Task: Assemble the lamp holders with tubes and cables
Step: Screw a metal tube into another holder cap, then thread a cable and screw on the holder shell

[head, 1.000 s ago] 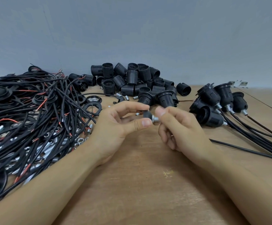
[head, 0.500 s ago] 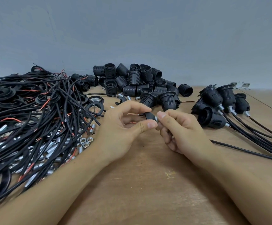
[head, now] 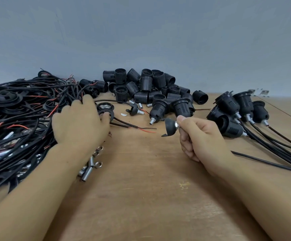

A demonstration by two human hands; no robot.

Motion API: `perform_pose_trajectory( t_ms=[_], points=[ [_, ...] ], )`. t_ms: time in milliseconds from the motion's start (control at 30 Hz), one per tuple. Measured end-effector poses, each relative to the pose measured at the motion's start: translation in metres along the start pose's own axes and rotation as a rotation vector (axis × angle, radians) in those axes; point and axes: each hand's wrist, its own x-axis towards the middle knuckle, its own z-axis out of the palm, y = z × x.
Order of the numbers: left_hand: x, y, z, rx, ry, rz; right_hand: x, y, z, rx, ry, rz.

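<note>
Pinching the tube, the right hand (head: pixel 202 136) holds the cap (head: pixel 170 126) beyond its fingertips.

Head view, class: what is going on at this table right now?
A person is assembling lamp holders. The right hand pinches a black holder cap by its metal tube, above the wooden table. The left hand reaches into the cable pile. Finished holders with cables lie to the right, loose shells at the back.

A bare brown wooden tabletop (head: pixel 141 197) spreads below both hands; a plain grey-blue wall (head: pixel 141 35) rises beyond them, and small white metal brackets (head: pixel 260 92) lie far right.
</note>
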Motion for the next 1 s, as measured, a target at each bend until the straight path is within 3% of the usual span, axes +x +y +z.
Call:
perform_pose_trajectory(
  t_ms=[100,267,367,433,600,800,1000],
  points=[
    [0.002,0.0,0.004,-0.036,-0.058,-0.024,0.0,0.0,0.003,-0.008,-0.023,0.002],
    [-0.003,0.008,-0.009,-0.428,0.319,0.009,0.0,-0.001,0.001,0.016,0.007,0.021],
    [-0.016,0.022,-0.017,-0.618,0.511,0.228,0.0,-0.003,0.0,0.044,-0.002,0.053],
    [-0.03,0.034,-0.015,-0.686,0.55,0.429,0.001,-0.005,-0.001,0.115,-0.032,0.09],
    [-0.054,0.051,0.0,-0.911,0.293,0.761,0.001,-0.009,-0.009,0.546,-0.203,0.131],
    [-0.052,0.048,0.008,-0.998,0.024,0.761,0.002,-0.017,-0.019,0.709,-0.16,0.132],
    [-0.053,0.049,0.009,-0.976,-0.027,0.705,0.004,-0.017,-0.01,0.592,-0.165,0.167]
  ],
)
